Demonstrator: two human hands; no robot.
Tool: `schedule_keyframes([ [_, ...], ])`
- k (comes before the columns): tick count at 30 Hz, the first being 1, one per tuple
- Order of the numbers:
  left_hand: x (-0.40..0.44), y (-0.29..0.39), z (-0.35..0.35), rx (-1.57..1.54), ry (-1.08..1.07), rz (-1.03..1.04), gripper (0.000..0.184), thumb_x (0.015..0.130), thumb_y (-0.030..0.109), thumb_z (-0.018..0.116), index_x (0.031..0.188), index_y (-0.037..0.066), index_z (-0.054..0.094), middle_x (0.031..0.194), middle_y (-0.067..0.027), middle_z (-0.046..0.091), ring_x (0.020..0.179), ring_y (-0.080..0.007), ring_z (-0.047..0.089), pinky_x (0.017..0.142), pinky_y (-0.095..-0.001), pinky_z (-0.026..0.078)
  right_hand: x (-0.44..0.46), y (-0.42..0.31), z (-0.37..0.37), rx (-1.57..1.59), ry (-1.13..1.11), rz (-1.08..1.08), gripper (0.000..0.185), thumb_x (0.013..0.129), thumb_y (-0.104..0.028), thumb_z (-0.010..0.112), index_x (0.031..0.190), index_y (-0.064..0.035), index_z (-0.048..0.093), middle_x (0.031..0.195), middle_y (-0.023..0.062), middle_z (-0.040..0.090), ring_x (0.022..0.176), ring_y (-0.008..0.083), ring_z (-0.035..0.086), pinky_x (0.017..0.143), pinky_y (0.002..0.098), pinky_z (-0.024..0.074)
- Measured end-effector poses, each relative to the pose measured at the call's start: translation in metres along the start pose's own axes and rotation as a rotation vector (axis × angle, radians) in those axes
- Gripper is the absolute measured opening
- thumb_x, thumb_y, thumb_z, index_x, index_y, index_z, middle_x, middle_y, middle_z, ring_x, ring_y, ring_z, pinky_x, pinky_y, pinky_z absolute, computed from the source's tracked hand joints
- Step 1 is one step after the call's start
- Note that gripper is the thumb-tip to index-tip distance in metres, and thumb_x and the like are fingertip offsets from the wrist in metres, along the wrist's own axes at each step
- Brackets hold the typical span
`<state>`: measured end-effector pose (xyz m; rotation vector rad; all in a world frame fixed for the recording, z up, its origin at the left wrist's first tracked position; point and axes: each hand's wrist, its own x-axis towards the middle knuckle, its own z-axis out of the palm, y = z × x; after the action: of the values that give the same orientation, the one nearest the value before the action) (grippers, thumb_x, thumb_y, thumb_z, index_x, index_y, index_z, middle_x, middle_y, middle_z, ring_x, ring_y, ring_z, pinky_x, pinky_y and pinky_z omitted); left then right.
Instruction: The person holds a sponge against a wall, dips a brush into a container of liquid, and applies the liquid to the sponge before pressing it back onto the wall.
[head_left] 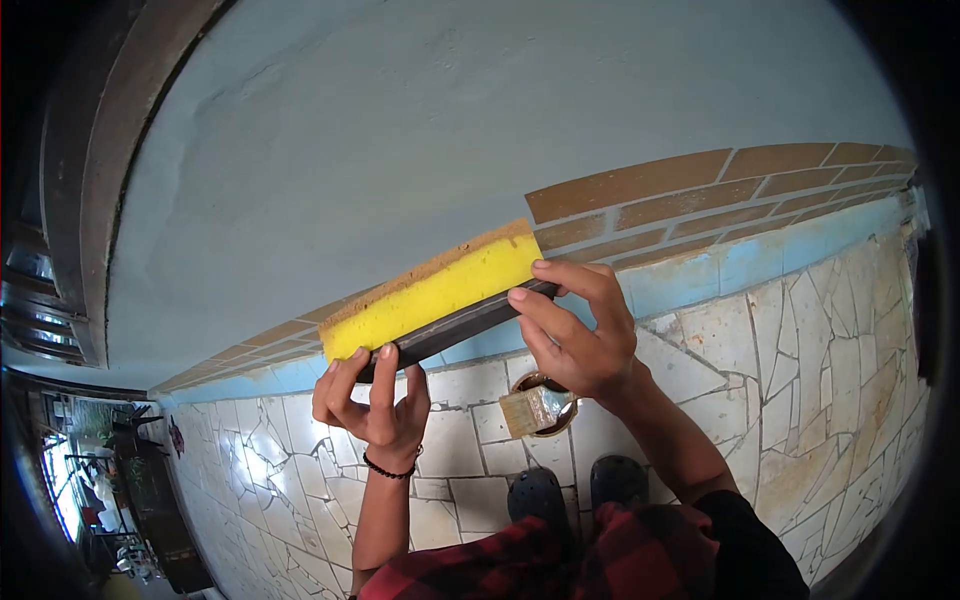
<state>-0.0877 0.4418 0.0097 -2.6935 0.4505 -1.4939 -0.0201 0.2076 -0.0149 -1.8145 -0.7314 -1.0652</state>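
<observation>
A long yellow sponge block (430, 300) with a dark backing strip (455, 330) is held up against the grey wall (480, 110). Brown paint coats its far edge. My left hand (375, 400) grips the strip's left end, fingertips over the top. At the right end, my right hand (580, 325) pinches the backing between thumb and fingers. Brown brick shapes (690, 205) run along the wall to the right of the sponge, and more show at its left. Whether the sponge's painted edge touches the wall is hard to make out.
On the floor below my right hand stands a paint container (553, 425) with a paintbrush (535, 410) across its top. A light blue band (740, 265) borders the wall's base. Pale stone tiles (700, 430) cover the floor. A dark frame (110, 180) stands at left.
</observation>
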Motion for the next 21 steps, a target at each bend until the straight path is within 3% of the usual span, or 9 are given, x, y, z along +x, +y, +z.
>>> schedule_keyframes([
  [19,0.0038,-0.0061,0.0106,-0.042,-0.025,-0.015,0.067,0.057,-0.004,0.082,0.12,0.014,0.067,0.123,-0.0097,0.053,0.115,-0.0289,0.045,0.095,-0.0425,0.04,0.0008,0.0099,0.0113,0.003,-0.023,0.034,0.053,0.064,0.01,0.077,0.113,-0.0083,0.069,0.12,0.0127,0.059,0.098,0.0274,0.061,0.075,0.0358,0.0548],
  [21,0.004,-0.0048,0.0112,-0.036,-0.028,-0.041,0.066,0.059,-0.003,0.082,0.119,0.019,0.067,0.123,-0.0056,0.053,0.115,-0.0261,0.043,0.095,-0.04,0.04,0.0006,0.0105,0.0114,0.003,-0.025,0.04,0.054,0.064,0.01,0.077,0.114,-0.0087,0.069,0.12,0.0127,0.059,0.098,0.0272,0.061,0.075,0.0356,0.0546],
])
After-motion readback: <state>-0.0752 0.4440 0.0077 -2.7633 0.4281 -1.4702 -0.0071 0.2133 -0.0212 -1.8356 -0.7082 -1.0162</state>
